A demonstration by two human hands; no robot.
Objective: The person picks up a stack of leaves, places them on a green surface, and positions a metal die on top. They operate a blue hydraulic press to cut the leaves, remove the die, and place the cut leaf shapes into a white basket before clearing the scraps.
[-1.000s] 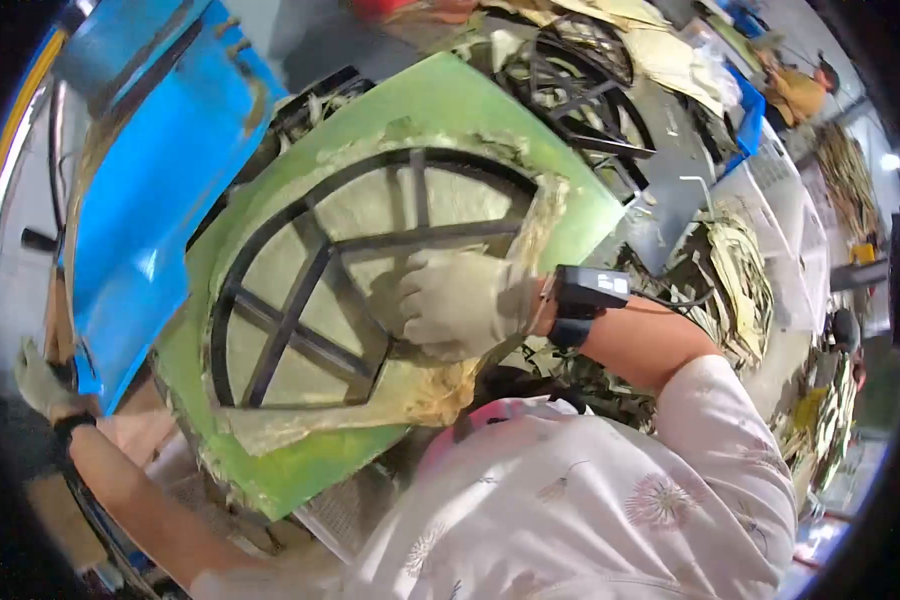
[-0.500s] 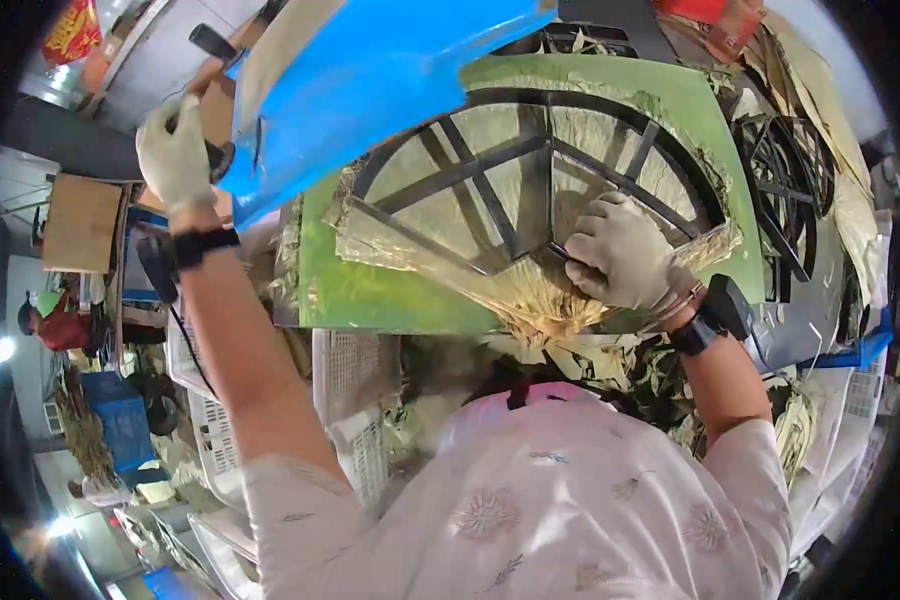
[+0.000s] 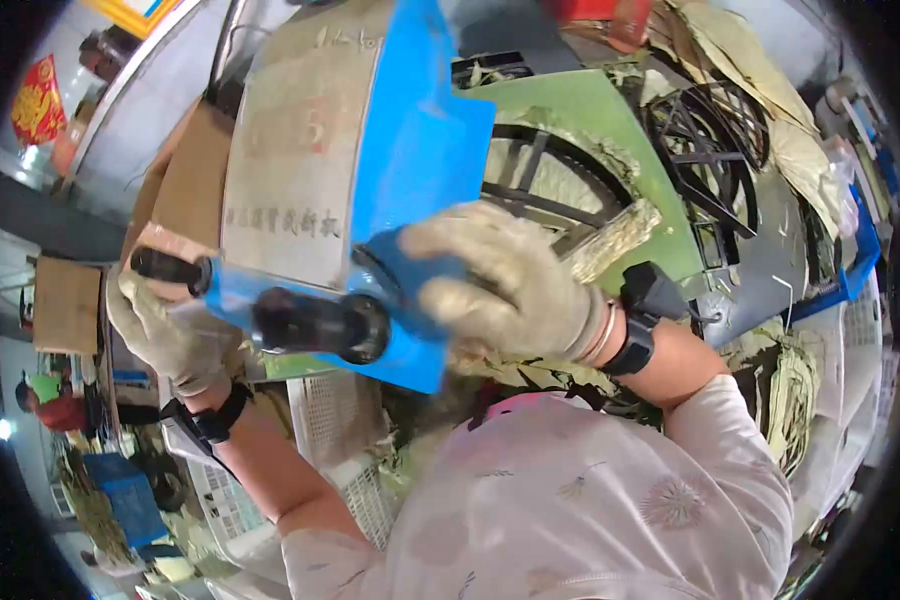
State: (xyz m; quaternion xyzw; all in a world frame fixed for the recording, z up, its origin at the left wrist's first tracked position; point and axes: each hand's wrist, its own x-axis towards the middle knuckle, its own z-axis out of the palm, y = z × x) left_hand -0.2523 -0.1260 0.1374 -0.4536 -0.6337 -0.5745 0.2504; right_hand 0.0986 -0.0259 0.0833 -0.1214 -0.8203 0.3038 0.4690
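Note:
The blue swing head (image 3: 415, 130) of a press, with a beige printed panel (image 3: 295, 150), spans the upper middle and hides part of the work below it. Two black handles stick out from its near side, a small one (image 3: 170, 268) and a larger one (image 3: 320, 325). My gloved left hand (image 3: 165, 335) is by the small handle, fingers extended and loosely apart. My gloved right hand (image 3: 510, 285) is at the head's near right side, fingers spread and slightly blurred. Behind it, a black fan-shaped cutting die (image 3: 610, 205) lies on flattened pale dried leaves (image 3: 620, 240) over a green cutting board (image 3: 685, 250).
More black cutting dies (image 3: 705, 160) are piled right of the board. Dried leaves (image 3: 770, 390) sit in bundles at the right, near a blue tray (image 3: 850, 275). White plastic crates (image 3: 335, 410) stand below the table. A co-worker in a red top (image 3: 65, 400) is far left.
The blue head has swung toward me, covering the die's left part. My left hand has come off the larger handle and moved lower. My right hand has moved left from the die to the head.

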